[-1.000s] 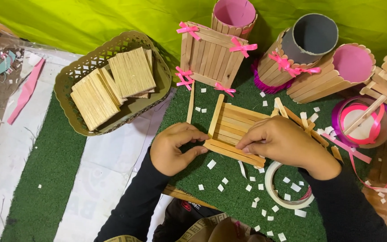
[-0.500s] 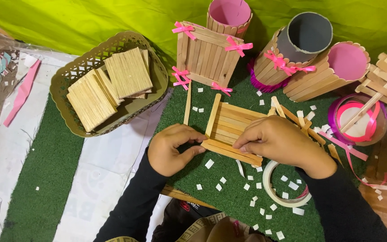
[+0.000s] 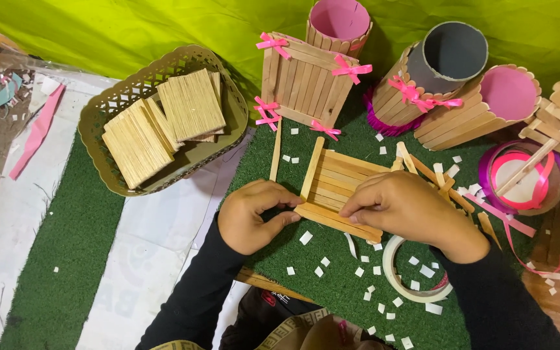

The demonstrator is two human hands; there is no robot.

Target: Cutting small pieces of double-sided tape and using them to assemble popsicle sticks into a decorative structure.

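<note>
Green turf mat (image 3: 332, 285) at centre frame carries a wooden stick frame (image 3: 338, 188); left hand (image 3: 251, 214) and right hand (image 3: 409, 210) pinch its near edge, fingertips hidden.

Both hands are bare, with no rings, watch or gloves showing. The left hand (image 3: 254, 214) and right hand (image 3: 409, 210) each come out of a long black sleeve that fits close and ends at the wrist. The sleeves are plain, without cuffs, buttons or prints. Fingernails are short and unpainted. Below, between the arms, dark clothing shows with a tan patterned band.
</note>
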